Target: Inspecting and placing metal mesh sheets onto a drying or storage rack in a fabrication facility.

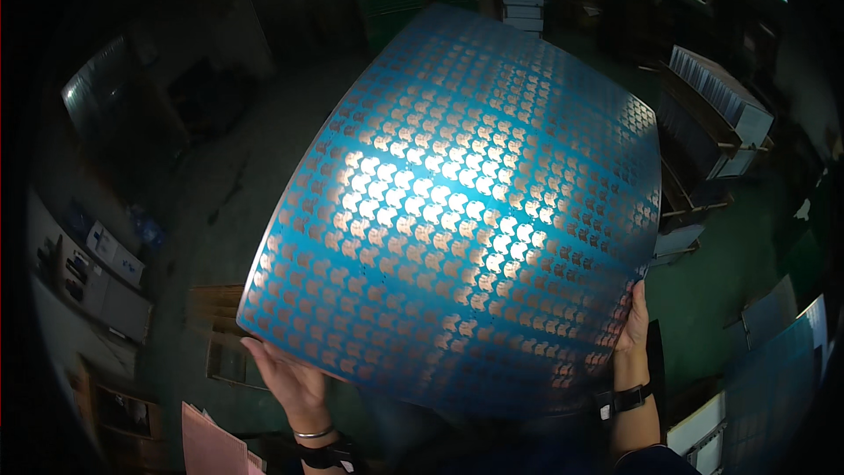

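Blue sheet point(440, 227) with rows of coppery shapes filled the centre of the view. The left hand point(294, 383) held its edge near seven o'clock and the right hand point(633, 325) held it near four, while white boxes point(523, 12) stood stacked beyond, at one o'clock.

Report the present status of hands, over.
Left hand at lower left corner; right hand at lower right edge. Blue coppery-patterned panel held up. Nothing visible blocks it.

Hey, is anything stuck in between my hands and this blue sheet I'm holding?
Nothing visible. Your left hand meets the blue sheet at its lower left corner, your right hand at its lower right edge; what's behind the sheet is hidden.
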### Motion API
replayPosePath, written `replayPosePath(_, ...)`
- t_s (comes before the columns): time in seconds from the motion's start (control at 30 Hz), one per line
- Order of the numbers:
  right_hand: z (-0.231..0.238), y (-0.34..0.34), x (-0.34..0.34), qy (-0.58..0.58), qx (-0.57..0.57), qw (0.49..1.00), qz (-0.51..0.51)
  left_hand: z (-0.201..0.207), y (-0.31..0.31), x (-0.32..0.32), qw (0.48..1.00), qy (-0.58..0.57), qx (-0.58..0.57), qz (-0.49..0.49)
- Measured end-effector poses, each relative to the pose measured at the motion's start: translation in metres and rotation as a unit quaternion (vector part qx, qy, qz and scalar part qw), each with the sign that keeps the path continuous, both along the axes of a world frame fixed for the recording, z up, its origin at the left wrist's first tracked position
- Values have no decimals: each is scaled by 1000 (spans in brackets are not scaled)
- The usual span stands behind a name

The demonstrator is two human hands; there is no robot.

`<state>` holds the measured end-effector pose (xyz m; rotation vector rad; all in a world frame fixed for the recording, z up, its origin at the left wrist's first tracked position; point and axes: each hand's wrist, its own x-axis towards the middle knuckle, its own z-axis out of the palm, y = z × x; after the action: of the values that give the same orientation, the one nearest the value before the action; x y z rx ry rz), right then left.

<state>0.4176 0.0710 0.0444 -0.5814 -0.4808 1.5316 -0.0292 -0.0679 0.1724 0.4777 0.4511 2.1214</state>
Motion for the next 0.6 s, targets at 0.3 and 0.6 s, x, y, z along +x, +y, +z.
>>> replayPosePath(0.3, 48, -29, -82, -3, 27, 998, 63, -63, 14, 48, 993, -18, -110, -48)
replayPosePath(0.6, 41, -6, 68, 20, 107, 991, -72, -68, 0, -31, 964, 147, -209, 67)
